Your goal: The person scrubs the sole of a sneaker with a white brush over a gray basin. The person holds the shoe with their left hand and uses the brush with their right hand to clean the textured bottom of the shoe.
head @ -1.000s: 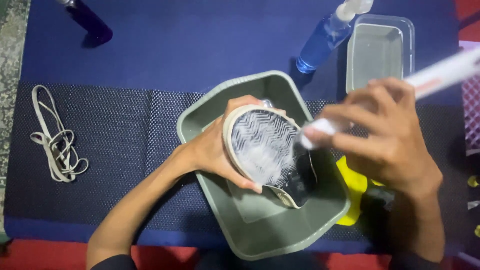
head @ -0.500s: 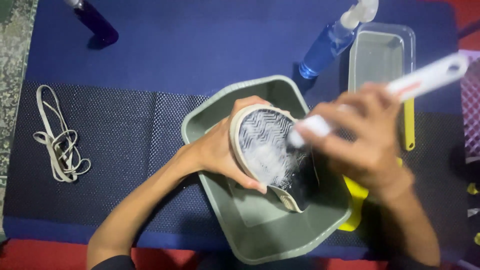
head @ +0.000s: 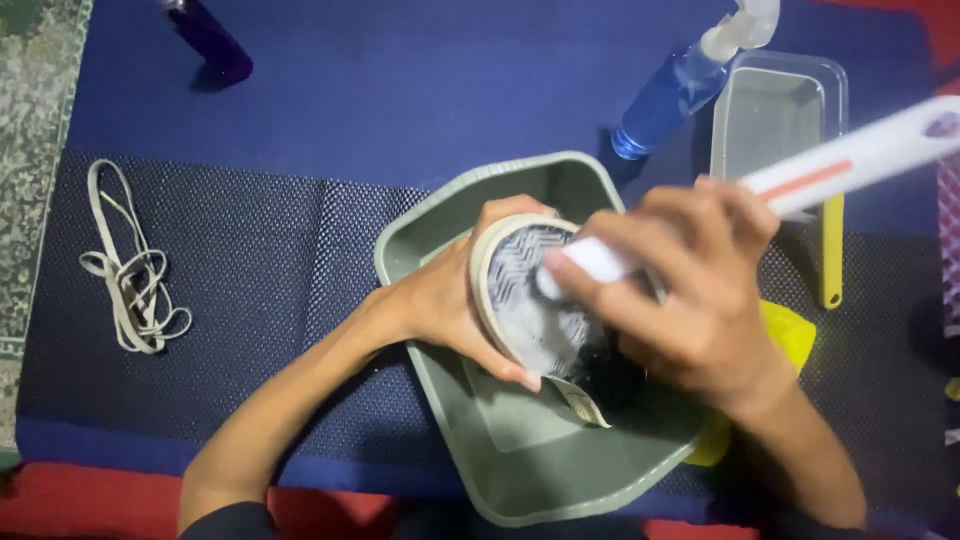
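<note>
From the head view, we had our left hand [head: 450,310] wrapped around the shoe [head: 535,305] — fingers clamped on its rim, sole facing up — holding it over the grey-green tray [head: 520,470] on the dark mat [head: 250,280]. Our right hand [head: 690,300] had its fingers closed tight on the white brush [head: 800,175], its head pressed against the soapy sole. Off to the side sat loose shoelaces [head: 125,265], a blue spray bottle [head: 680,90], a clear plastic tub [head: 775,110] and a yellow cloth [head: 785,335] — all well apart from the shoe.

A blue cloth [head: 420,90] with a dark mesh mat [head: 260,290] covers the surface.
</note>
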